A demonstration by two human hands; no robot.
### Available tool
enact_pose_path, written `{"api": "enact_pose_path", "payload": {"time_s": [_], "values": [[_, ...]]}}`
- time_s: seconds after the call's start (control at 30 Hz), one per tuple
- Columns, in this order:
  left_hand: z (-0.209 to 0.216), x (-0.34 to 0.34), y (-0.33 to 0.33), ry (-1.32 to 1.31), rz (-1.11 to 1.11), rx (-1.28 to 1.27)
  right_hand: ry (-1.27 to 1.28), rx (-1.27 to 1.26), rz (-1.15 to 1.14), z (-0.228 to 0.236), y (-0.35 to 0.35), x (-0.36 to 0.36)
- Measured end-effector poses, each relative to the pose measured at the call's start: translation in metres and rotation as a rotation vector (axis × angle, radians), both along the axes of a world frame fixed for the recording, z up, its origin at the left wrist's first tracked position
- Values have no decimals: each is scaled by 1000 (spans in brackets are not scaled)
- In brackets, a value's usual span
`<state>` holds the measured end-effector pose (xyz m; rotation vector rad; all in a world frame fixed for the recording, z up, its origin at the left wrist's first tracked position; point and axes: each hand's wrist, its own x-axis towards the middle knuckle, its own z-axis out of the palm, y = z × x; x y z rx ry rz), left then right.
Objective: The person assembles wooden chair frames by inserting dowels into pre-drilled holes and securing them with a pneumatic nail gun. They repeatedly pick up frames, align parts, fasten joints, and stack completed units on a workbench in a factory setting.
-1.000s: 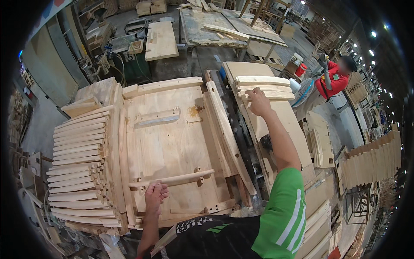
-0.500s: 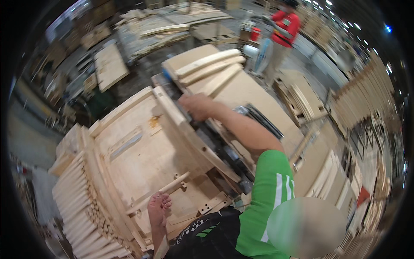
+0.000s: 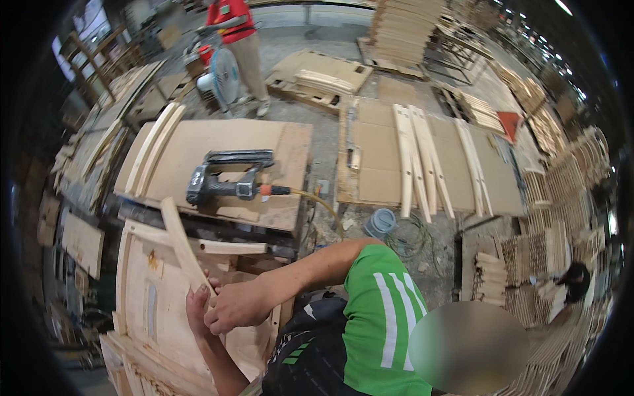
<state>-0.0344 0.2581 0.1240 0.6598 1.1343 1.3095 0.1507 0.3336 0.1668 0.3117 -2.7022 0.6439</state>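
My left hand (image 3: 197, 311) closes around the lower end of a curved, pale wooden slat (image 3: 179, 243), which tilts up and away over the work table. My right hand (image 3: 239, 305) is closed at that same end, its fingers against the left one; how they grip is partly hidden. Below the hands lies a shallow wooden jig (image 3: 132, 290) with raised rails. Along its far side runs another curved wooden piece (image 3: 231, 247).
Beyond the jig, a nail gun (image 3: 228, 185) with an air hose (image 3: 320, 201) lies on a cardboard-topped table (image 3: 290, 152), beside two curved slats (image 3: 153, 148). To the right are more slats (image 3: 419, 158) and a blue bucket (image 3: 380, 224). A person in red (image 3: 234, 33) stands near a fan (image 3: 224, 72).
My view has swung right. My right hand has come back from the jig's far side to my left hand, and both now hold a slat. Two slats, rather than three, lie on the cardboard.
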Motion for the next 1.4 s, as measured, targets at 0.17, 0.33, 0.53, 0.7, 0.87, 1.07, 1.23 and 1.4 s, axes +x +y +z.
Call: {"api": "enact_pose_path", "payload": {"time_s": [0.17, 0.33, 0.53, 0.7, 0.87, 1.07, 1.23, 1.4], "values": [[-31, 17, -20, 91, 68, 192, 191, -591, -572, -24, -15, 27], [-69, 30, -33, 338, 283, 377, 333, -559, -795, -21, -26, -4], [-63, 48, -35, 759, 400, 407, 386, -599, -808, -17, -28, -47], [-61, 0, -36, 1125, 383, 282, 522, -728, -644, -10, 0, -76], [-74, -41, -58, 1194, 312, 71, 392, -562, -545, 1, 20, -100], [-127, -41, -75, 1378, 477, -152, 293, -263, -429, -10, 35, -145], [-157, -46, -121, 1402, 454, -246, 159, -67, -319, -18, 26, -193], [-162, -38, -147, 1551, 609, -216, -50, 148, -212, -46, 34, -267]]}}
